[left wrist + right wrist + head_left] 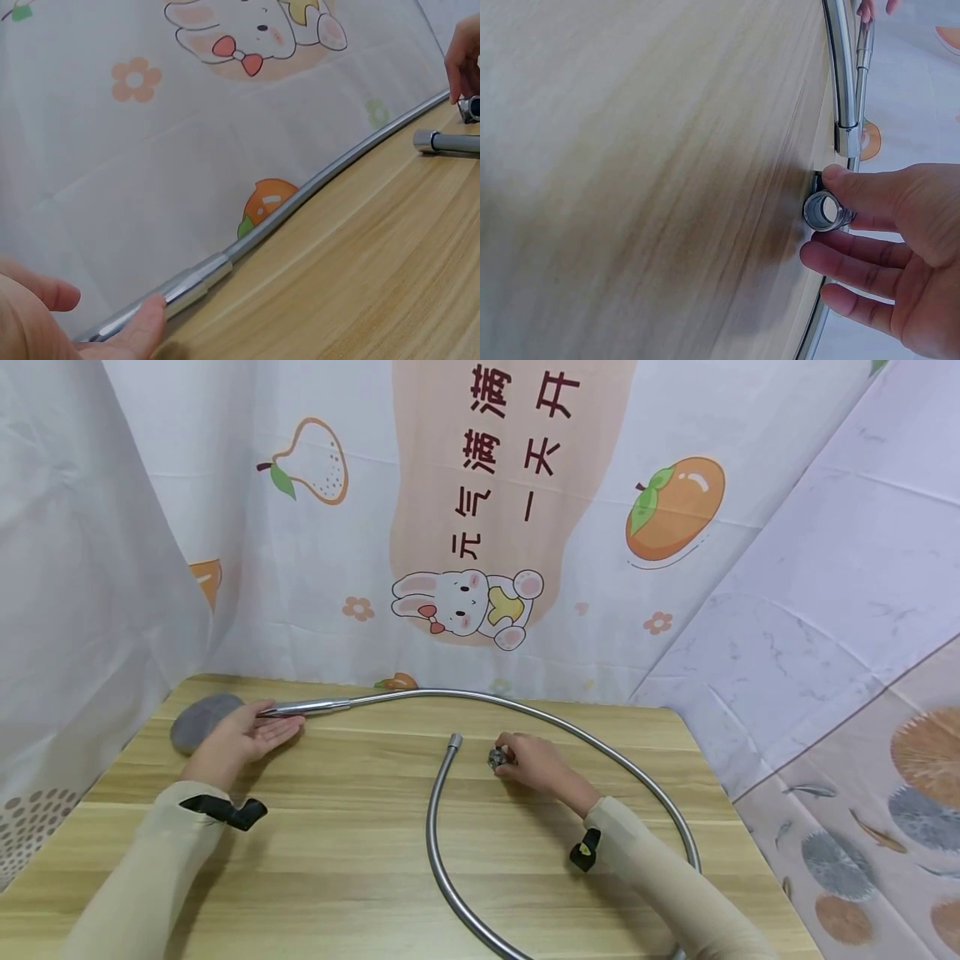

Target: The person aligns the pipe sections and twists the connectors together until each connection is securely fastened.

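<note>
While the handle [311, 707] is touched by the uncurled left hand [246, 735], the probably light, slick fitting [497, 758], pinched by the right hand [534, 763], is best held round its sides.

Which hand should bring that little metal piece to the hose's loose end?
Probably the right hand: it pinches the metal piece near the hose's loose end, while the left hand is farther, at the chrome handle.

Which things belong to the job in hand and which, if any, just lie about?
Likely in the job:
shower head at the left hand
its hose, one end free
metal fitting pinched by the right hand

Only surroundings:
wooden table
printed cloth
</note>
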`<state>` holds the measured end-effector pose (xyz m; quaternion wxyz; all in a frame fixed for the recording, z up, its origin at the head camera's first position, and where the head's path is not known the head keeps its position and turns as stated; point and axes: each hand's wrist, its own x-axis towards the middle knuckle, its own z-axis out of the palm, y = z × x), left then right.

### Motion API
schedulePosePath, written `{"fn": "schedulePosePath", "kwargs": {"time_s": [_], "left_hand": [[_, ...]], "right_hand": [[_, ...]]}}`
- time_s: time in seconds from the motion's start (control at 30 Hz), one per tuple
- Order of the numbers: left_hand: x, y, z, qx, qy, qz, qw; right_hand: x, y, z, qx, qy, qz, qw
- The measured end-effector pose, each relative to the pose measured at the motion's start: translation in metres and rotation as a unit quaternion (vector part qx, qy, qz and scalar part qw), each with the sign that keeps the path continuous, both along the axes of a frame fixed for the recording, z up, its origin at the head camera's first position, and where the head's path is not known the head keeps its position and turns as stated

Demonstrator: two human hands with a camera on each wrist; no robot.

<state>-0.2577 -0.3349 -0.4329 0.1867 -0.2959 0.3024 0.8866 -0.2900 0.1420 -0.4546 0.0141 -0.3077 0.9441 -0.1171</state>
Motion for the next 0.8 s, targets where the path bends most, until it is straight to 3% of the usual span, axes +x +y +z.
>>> {"fn": "schedulePosePath", "kwargs": {"time_s": [0.33, 0.8], "left_hand": [[0.006, 0.007, 0.007, -0.06, 0.065, -0.078, 0.9931], [0.011, 0.017, 0.016, -0.126, 0.107, -0.101, 0.981]], "right_hand": [[-0.001, 0.0, -0.001, -0.002, 0.021, 0.007, 0.9998], [0.0, 0.001, -0.002, -0.007, 0.014, 0.004, 0.9999]]}}
